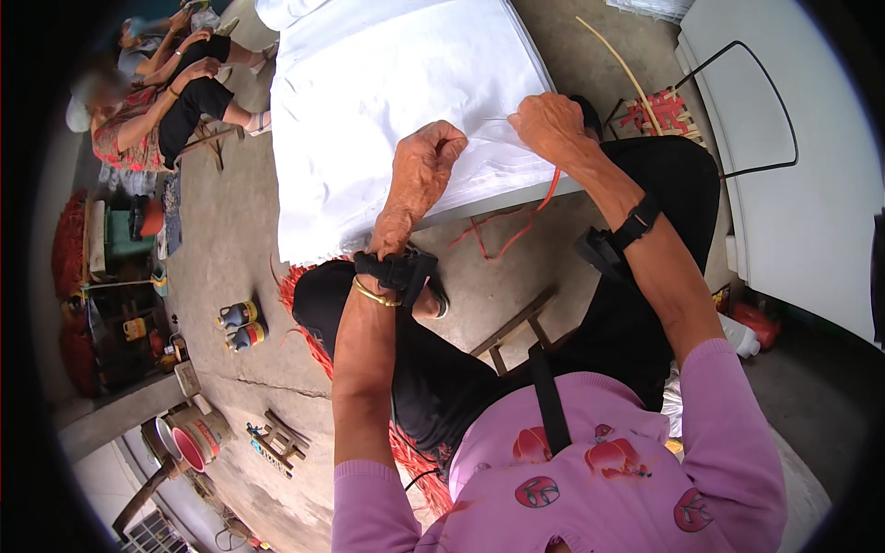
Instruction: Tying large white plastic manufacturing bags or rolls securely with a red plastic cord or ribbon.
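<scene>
A thick pile of white cloth (387, 83) lies in front of me, its near side hanging slightly over the edge. Over its near part, my left hand (427, 164) is closed, with thumb and curled forefinger pressed together; what they hold, if anything, is too small to make out. To its right, my right hand (553, 129) pinches at the cloth pile's right side. A thin pale strand (495, 118), like a thread or needle, runs from its fingertips toward the left hand. Below the right wrist, a red strip (550, 195) dangles past the pile's edge.
Beyond the pile on the left, two people (138, 120) sit on low seats. Two dark jugs (241, 324) stand on the concrete floor. A woven red chair (659, 112) and a large white cabinet (811, 184) are at the right. Red strands (309, 323) lie beside my left leg.
</scene>
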Demonstrator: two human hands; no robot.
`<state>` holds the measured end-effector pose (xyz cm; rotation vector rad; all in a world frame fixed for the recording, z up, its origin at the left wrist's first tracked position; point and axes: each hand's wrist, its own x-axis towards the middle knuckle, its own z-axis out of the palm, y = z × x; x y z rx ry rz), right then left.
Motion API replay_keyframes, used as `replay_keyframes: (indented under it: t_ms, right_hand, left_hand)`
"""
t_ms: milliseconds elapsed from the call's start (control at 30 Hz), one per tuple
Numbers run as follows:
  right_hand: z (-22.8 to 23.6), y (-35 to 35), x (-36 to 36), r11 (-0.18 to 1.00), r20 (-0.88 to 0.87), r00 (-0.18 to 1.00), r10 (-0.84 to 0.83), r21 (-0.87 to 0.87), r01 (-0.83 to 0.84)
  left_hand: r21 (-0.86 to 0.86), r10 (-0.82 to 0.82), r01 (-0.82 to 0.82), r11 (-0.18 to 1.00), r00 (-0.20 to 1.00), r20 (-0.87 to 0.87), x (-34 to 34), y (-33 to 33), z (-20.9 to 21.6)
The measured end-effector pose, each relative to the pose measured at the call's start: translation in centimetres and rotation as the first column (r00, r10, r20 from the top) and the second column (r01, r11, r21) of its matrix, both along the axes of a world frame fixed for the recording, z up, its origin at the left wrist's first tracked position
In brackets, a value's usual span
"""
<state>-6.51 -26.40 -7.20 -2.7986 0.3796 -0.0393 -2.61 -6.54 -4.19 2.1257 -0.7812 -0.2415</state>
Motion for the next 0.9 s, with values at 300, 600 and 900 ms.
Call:
replay_keyframes:
  t_ms: [300, 600, 900]
  right_hand:
    - [5.6, 2.0, -2.3, 0.956, 0.195, 0.936, 0.291, -0.078, -0.281]
    - [6.7, 1.8, -2.7, 0.978, 0.4, 0.897, 0.19, -0.158, -0.136]
    - [5.4, 3.9, -1.7, 0.885, 0.514, 0.858, 0.003, 0.398, -0.241]
  left_hand:
    - [-0.094, 0.066, -0.04, 0.995, 0.954, 0.292, -0.5, 0.0, 0.2]
    - [0.155, 0.03, -0.172, 0.973, 0.756, 0.653, -2.0, -1.4, 2.4]
    - [-0.208, 0.406, -0.377, 0.902, 0.906, 0.121, -1.5, -0.7, 2.5]
